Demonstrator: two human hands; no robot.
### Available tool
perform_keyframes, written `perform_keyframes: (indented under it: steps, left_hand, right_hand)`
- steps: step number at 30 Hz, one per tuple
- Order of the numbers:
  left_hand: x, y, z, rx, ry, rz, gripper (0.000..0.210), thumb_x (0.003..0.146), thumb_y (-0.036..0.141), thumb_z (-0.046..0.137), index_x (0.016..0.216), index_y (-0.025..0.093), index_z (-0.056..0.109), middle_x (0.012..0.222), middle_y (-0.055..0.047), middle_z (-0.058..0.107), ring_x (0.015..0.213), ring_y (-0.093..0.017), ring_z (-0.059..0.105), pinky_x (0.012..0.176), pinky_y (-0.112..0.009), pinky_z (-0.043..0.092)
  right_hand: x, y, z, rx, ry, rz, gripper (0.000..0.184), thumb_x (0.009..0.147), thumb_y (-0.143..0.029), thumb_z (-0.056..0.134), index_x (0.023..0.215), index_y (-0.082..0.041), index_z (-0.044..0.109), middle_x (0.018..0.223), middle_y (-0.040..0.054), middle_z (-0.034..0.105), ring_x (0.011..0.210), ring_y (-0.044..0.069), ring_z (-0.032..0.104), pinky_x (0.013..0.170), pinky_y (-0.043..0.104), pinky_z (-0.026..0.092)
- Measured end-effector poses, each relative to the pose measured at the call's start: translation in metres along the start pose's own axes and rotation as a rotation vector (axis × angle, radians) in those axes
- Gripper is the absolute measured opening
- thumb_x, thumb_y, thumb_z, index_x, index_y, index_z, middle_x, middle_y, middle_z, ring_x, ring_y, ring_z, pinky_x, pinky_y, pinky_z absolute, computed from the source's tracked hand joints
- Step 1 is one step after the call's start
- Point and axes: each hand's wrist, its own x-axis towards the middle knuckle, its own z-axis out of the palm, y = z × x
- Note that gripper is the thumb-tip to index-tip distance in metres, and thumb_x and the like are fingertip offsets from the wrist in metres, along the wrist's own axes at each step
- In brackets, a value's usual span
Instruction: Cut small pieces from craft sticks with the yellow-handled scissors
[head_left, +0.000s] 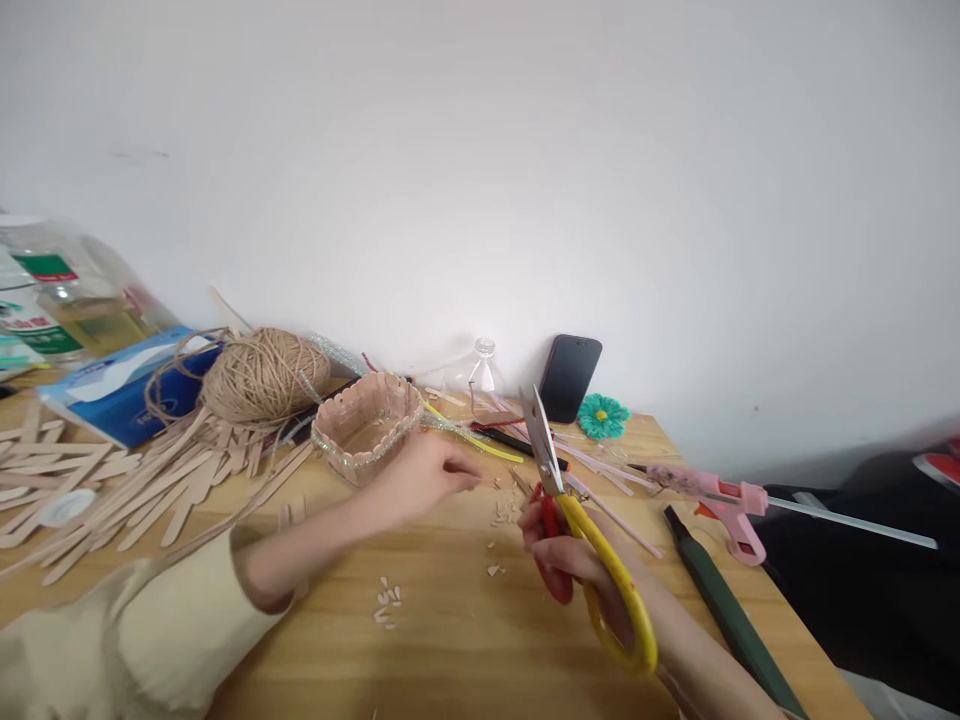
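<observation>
My right hand point(559, 550) grips a pair of scissors point(553, 480) with one yellow and one red handle loop. The blades point up and away and are slightly parted, with nothing visible between them. Beside a small basket point(367, 460) of craft sticks with a glittery silver trim along its rim, my left hand point(424, 475) hovers over the table, slightly blurred. Its fingers are curled in, and whatever they may pinch is hidden. Small clipped wood bits point(388, 603) lie on the table below, and more scraps point(506, 513) lie between the hands.
Loose craft sticks point(180, 490), a twine ball point(262, 375) and a blue tissue pack point(135, 385) crowd the left. A phone point(571, 378) leans on the wall by a teal flower point(602, 416). A pink glue gun point(731, 505) and dark green tool point(720, 600) lie right.
</observation>
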Motion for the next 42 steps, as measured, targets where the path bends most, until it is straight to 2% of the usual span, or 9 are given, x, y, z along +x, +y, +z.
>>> perform_keyframes:
  steps: [3, 7, 11, 18, 24, 28, 36, 40, 42]
  left_hand:
    - [-0.011, 0.006, -0.006, -0.284, -0.044, -0.117, 0.027, 0.081, 0.032, 0.052, 0.092, 0.013, 0.067, 0.084, -0.006, 0.072, 0.075, -0.017, 0.065, 0.064, -0.025, 0.05]
    - [-0.024, 0.014, -0.013, -0.787, -0.026, -0.308, 0.02, 0.069, 0.03, 0.066, 0.082, 0.014, 0.069, 0.079, -0.004, 0.072, 0.077, -0.015, 0.064, 0.068, -0.025, 0.048]
    - [-0.032, 0.018, -0.018, -0.919, 0.068, -0.377, 0.016, 0.062, 0.025, 0.072, 0.074, 0.015, 0.067, 0.069, 0.0, 0.07, 0.071, -0.013, 0.062, 0.064, -0.023, 0.046]
    - [-0.042, 0.014, -0.026, -0.983, 0.06, -0.376, 0.012, 0.061, 0.02, 0.073, 0.07, 0.015, 0.067, 0.064, 0.002, 0.069, 0.061, -0.009, 0.059, 0.061, -0.021, 0.045]
    - [-0.043, 0.01, -0.029, -1.037, 0.008, -0.371, 0.012, 0.064, 0.021, 0.071, 0.075, 0.015, 0.069, 0.065, 0.0, 0.07, 0.061, -0.009, 0.06, 0.06, -0.021, 0.045]
    - [-0.043, 0.011, -0.031, -1.046, -0.031, -0.383, 0.012, 0.065, 0.022, 0.069, 0.074, 0.014, 0.068, 0.066, -0.002, 0.07, 0.064, -0.011, 0.061, 0.061, -0.023, 0.044]
    - [-0.043, 0.016, -0.025, -0.81, 0.02, -0.387, 0.01, 0.061, 0.023, 0.069, 0.064, 0.015, 0.064, 0.066, -0.001, 0.069, 0.067, -0.014, 0.062, 0.067, -0.026, 0.046]
    - [-0.049, 0.019, -0.017, -0.545, 0.175, -0.285, 0.006, 0.067, 0.021, 0.061, 0.068, 0.017, 0.066, 0.07, -0.002, 0.069, 0.07, -0.017, 0.062, 0.068, -0.029, 0.047]
    - [-0.049, 0.019, -0.018, -0.506, 0.187, -0.269, 0.007, 0.068, 0.02, 0.06, 0.069, 0.017, 0.067, 0.072, -0.002, 0.07, 0.071, -0.018, 0.063, 0.069, -0.03, 0.048]
  right_hand:
    - [0.009, -0.004, 0.009, 0.027, 0.05, -0.04, 0.019, 0.057, -0.016, 0.053, 0.075, -0.016, 0.056, 0.052, -0.0063, 0.051, 0.045, 0.009, 0.043, 0.047, 0.022, 0.033]
    - [0.017, -0.016, 0.026, 0.046, 0.083, -0.1, 0.016, 0.057, -0.018, 0.058, 0.072, -0.018, 0.053, 0.062, -0.0032, 0.056, 0.054, 0.011, 0.048, 0.051, 0.023, 0.035]
    - [0.023, -0.024, 0.039, 0.055, 0.094, -0.132, 0.016, 0.055, -0.018, 0.062, 0.067, -0.019, 0.051, 0.064, -0.0025, 0.057, 0.057, 0.013, 0.052, 0.053, 0.025, 0.038]
    - [0.025, -0.024, 0.046, 0.052, 0.03, -0.148, 0.017, 0.06, -0.021, 0.066, 0.066, -0.018, 0.051, 0.056, -0.0051, 0.052, 0.05, 0.009, 0.044, 0.048, 0.022, 0.032]
    - [0.027, -0.015, 0.045, 0.19, -0.044, -0.152, 0.022, 0.062, -0.026, 0.07, 0.071, -0.017, 0.051, 0.06, -0.0042, 0.053, 0.053, 0.011, 0.047, 0.051, 0.023, 0.034]
    - [0.025, -0.014, 0.046, 0.164, -0.035, -0.163, 0.023, 0.063, -0.026, 0.07, 0.072, -0.017, 0.051, 0.061, -0.0031, 0.055, 0.054, 0.011, 0.047, 0.051, 0.023, 0.034]
    - [0.016, -0.02, 0.051, 0.057, 0.05, -0.122, 0.023, 0.059, -0.023, 0.069, 0.067, -0.018, 0.048, 0.055, -0.0064, 0.047, 0.05, 0.009, 0.041, 0.047, 0.02, 0.031]
    - [0.017, -0.011, 0.057, -0.035, 0.202, -0.202, 0.019, 0.063, -0.027, 0.064, 0.067, -0.02, 0.047, 0.059, -0.004, 0.048, 0.051, 0.011, 0.042, 0.046, 0.023, 0.032]
    - [0.017, -0.008, 0.058, -0.053, 0.215, -0.217, 0.018, 0.063, -0.027, 0.064, 0.067, -0.021, 0.048, 0.062, -0.0027, 0.049, 0.053, 0.012, 0.044, 0.046, 0.023, 0.033]
